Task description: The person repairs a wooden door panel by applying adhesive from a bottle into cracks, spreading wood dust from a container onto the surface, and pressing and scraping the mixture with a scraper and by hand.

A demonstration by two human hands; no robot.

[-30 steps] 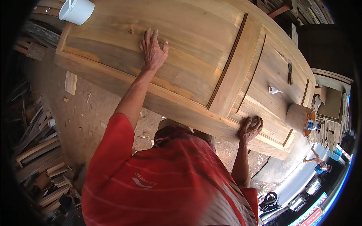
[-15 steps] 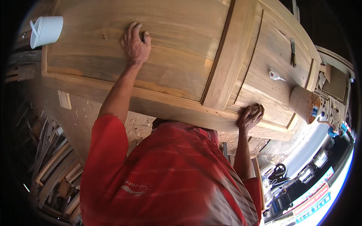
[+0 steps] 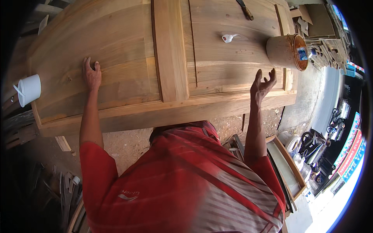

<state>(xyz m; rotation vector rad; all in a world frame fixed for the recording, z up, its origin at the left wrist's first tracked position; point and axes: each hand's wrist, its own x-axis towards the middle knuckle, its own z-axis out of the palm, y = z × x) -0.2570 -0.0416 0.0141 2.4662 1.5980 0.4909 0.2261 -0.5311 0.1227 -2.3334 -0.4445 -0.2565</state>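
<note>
Now raised toward the bucket [image 3: 280, 52] beyond it, the right hand [image 3: 262, 87], empty, has its fingers parted. The left hand [image 3: 92, 76], loosely spread, holding nothing, rests on the wooden door [image 3: 171, 54], long axis crosswise.

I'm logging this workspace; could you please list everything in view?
Wooden panel: one, brown, top
Tub: one, white, panel's left end
Squeeze bottle: one, white, panel's right section
Scraper: one, dark, beyond squeeze bottle
Bucket: one, brown, panel's right end
Bottle: one, clear and blue, bucket's mouth
Frame: one, brown, lower right
Offcuts, clutter: uncounted, mixed, right
Shirt: one, red and grey, bottom
Left hand: one, bare, on panel
Right hand: one, bare, panel's near edge
</note>
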